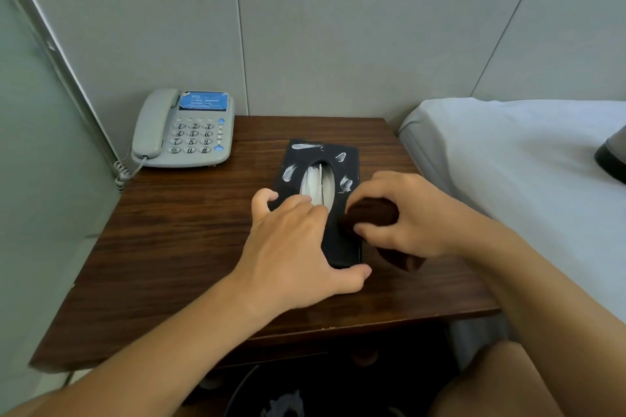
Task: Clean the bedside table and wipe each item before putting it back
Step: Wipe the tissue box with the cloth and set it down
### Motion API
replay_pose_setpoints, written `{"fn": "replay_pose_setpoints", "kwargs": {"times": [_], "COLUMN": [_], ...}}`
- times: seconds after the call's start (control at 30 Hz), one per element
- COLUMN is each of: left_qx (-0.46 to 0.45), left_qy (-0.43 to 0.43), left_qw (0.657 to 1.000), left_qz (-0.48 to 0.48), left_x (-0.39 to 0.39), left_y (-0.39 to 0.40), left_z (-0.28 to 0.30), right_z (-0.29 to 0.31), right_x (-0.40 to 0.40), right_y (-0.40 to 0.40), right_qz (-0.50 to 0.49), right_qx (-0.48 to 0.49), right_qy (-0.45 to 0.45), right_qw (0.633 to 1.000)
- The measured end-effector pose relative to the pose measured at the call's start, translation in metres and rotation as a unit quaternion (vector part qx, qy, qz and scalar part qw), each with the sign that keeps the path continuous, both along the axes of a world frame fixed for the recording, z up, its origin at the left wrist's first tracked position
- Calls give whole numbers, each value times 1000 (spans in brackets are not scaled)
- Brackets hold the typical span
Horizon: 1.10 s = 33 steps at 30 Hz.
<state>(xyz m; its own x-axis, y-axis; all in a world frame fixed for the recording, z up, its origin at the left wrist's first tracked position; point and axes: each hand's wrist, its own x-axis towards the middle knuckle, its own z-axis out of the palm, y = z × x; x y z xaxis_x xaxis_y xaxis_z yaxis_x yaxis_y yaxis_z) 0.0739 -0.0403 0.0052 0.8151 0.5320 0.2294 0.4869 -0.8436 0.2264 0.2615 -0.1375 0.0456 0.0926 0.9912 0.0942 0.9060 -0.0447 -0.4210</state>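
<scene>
A black tissue box (313, 159) with white feather marks and white tissue showing in its slot lies in the middle of the dark wooden bedside table (176, 234). My left hand (294, 247) lies over the box's near end, fingers spread across the top and thumb hooked round the near corner. My right hand (403, 217) grips a bunched dark brown cloth (372, 211) and presses it on the box's right side. More of the cloth hangs below that hand.
A grey desk phone (184, 130) with a coiled cord stands at the table's back left corner. A bed with a white sheet (508, 162) runs along the right. A dark object (613, 156) lies on the bed at the frame's edge. Walls close off the back and left.
</scene>
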Motion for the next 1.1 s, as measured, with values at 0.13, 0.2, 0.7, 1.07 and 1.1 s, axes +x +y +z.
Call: {"fn": "replay_pose_setpoints", "kwargs": {"times": [0.13, 0.2, 0.7, 1.07, 1.1], "left_qx": [-6, -17, -79, -98, -98], "left_qy": [5, 5, 50, 95, 93], "left_qw": [1000, 1000, 995, 990, 990], "left_qz": [0, -3, -19, -28, -31], "left_x": [0, 0, -23, -29, -30], "left_y": [1, 2, 24, 19, 19], "left_z": [2, 3, 26, 34, 33], "right_z": [-7, -3, -4, 2, 1], "right_x": [0, -7, -22, 2, -5], "right_y": [18, 13, 27, 61, 56], "right_qz": [-68, -30, 5, -93, -62], "right_qx": [42, 29, 26, 4, -2], "right_qy": [-71, -79, -84, -136, -128], "right_qw": [994, 996, 996, 986, 990]}}
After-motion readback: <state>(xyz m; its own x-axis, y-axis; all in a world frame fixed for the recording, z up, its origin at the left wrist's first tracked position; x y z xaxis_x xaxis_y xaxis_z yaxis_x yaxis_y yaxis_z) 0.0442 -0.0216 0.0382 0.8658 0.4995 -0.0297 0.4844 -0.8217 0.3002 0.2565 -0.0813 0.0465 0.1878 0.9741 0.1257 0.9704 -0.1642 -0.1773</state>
